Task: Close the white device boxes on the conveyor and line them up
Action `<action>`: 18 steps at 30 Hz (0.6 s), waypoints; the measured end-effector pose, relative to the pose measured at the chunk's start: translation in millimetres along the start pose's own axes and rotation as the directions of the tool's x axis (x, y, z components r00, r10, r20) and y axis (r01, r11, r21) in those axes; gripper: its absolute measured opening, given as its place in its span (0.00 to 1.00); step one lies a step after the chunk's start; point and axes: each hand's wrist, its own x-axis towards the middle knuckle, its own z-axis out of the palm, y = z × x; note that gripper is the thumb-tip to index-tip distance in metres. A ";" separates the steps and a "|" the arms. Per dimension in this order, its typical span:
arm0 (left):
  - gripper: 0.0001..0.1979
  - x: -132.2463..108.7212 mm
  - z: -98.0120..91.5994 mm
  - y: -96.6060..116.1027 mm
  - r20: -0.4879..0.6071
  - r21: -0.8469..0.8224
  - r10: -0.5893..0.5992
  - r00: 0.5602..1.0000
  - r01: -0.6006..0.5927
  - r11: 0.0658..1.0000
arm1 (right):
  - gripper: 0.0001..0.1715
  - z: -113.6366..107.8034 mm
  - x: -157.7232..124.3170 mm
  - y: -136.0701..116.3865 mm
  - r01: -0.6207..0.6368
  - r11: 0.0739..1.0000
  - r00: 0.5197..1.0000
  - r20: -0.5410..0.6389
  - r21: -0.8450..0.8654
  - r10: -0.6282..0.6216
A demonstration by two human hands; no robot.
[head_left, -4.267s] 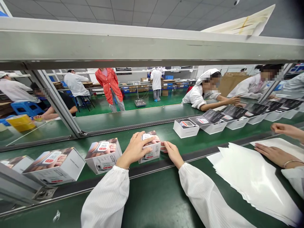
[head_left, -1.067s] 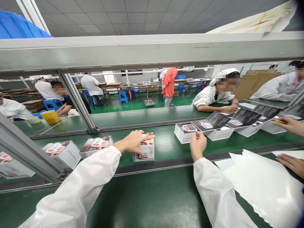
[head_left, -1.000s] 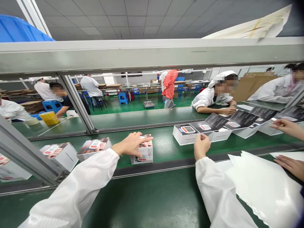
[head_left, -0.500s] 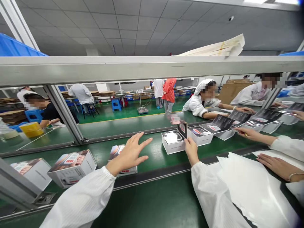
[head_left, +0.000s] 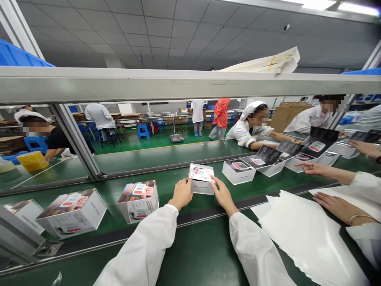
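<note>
A small white product box (head_left: 201,178) with its lid down stands on the green conveyor belt (head_left: 166,182) straight ahead of me. My left hand (head_left: 182,193) grips its left side with curled fingers. My right hand (head_left: 223,194) holds its right side, with a finger lying over the lid's edge. Both my sleeves are white. To the left on the belt a closed printed box (head_left: 138,200) stands alone. To the right an open box (head_left: 237,171) shows a device inside.
More closed boxes (head_left: 73,212) sit at far left by a metal frame post (head_left: 74,139). A row of open boxes (head_left: 297,153) runs right. A co-worker's hands (head_left: 333,198) rest on a stack of white sheets (head_left: 309,238). People work across the line.
My left hand let go of the closed box, which drifted left on the belt. My right hand folded the lid down on the open box, and both hands now hold that box.
</note>
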 end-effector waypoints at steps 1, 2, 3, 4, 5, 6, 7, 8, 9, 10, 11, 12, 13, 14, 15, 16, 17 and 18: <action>0.24 -6.4 -3.0 -0.7 -0.019 0.000 -0.003 1.000 0.003 1.000 | 0.30 2.2 -0.2 -1.9 0.013 1.000 1.000 -0.001 -0.006 -0.013; 0.22 -11.7 -7.6 -0.3 -0.045 -0.003 -0.008 0.999 0.008 1.000 | 0.29 3.8 -0.2 -3.3 0.024 1.000 1.000 -0.001 -0.018 -0.024; 0.20 -15.2 -13.1 0.8 -0.074 -0.007 -0.017 0.997 0.016 1.000 | 0.28 4.6 0.2 -4.2 0.034 0.999 0.999 0.002 -0.031 -0.034; 0.18 -16.8 -18.6 2.2 -0.101 -0.013 -0.028 0.994 0.026 1.000 | 0.28 4.9 0.7 -4.6 0.043 0.998 0.999 0.008 -0.045 -0.043; 0.18 -16.4 -23.4 3.4 -0.121 -0.022 -0.037 0.992 0.034 0.999 | 0.27 4.7 1.2 -4.7 0.053 0.997 0.999 0.015 -0.057 -0.052; 0.18 -14.3 -26.9 3.9 -0.128 -0.035 -0.042 0.991 0.037 0.999 | 0.26 4.5 1.7 -4.7 0.063 0.996 0.998 0.022 -0.067 -0.061; 0.20 -11.3 -28.5 3.2 -0.120 -0.051 -0.042 0.992 0.036 0.998 | 0.26 4.6 2.0 -4.7 0.072 0.995 0.997 0.033 -0.074 -0.070; 0.23 -8.2 -28.2 1.1 -0.097 -0.069 -0.039 0.995 0.032 0.997 | 0.26 5.2 2.0 -5.0 0.077 0.994 0.996 0.044 -0.074 -0.074; 0.27 -5.8 -26.0 -2.5 -0.061 -0.089 -0.036 0.997 0.030 0.996 | 0.26 6.7 1.8 -5.8 0.079 0.995 0.996 0.056 -0.067 -0.075; 0.30 -5.1 -22.3 -7.2 -0.018 -0.110 -0.036 0.999 0.034 0.993 | 0.27 9.1 1.3 -7.1 0.073 0.996 0.995 0.066 -0.052 -0.070; 0.34 -6.5 -17.8 -12.6 0.023 -0.131 -0.040 0.999 0.043 0.990 | 0.27 12.3 0.5 -8.9 0.060 0.998 0.996 0.072 -0.030 -0.058; 0.37 -10.1 -12.9 -18.3 0.057 -0.150 -0.044 0.997 0.052 0.987 | 0.29 15.9 -0.3 -10.9 0.042 0.999 0.996 0.073 -0.005 -0.042; 0.39 -15.6 -8.4 -23.7 0.080 -0.167 -0.042 0.996 0.055 0.984 | 0.30 19.5 -0.8 -13.1 0.021 1.000 0.997 0.069 0.022 -0.023; 0.42 -22.4 -4.9 -28.6 0.094 -0.183 -0.032 0.995 0.049 0.982 | 0.31 22.6 -1.1 -15.0 -0.001 0.999 0.998 0.063 0.046 -0.002; 0.43 -29.6 -3.0 -32.8 0.100 -0.196 -0.015 0.995 0.035 0.980 | 0.32 25.1 -0.8 -16.4 -0.025 0.998 0.998 0.057 0.065 0.021; 0.45 -36.3 -3.0 -36.1 0.101 -0.203 0.005 0.995 0.016 0.979 | 0.32 26.7 0.0 -17.2 -0.047 0.996 0.998 0.050 0.081 0.043; 0.46 -41.5 -5.0 -38.7 0.101 -0.206 0.027 0.994 -0.006 0.979 | 0.32 27.5 1.1 -17.2 -0.065 0.993 0.997 0.041 0.102 0.061; 0.47 -44.7 -9.1 -40.3 0.100 -0.205 0.047 0.994 -0.025 0.978 | 0.33 28.1 2.5 -16.6 -0.081 0.987 0.996 0.033 0.137 0.077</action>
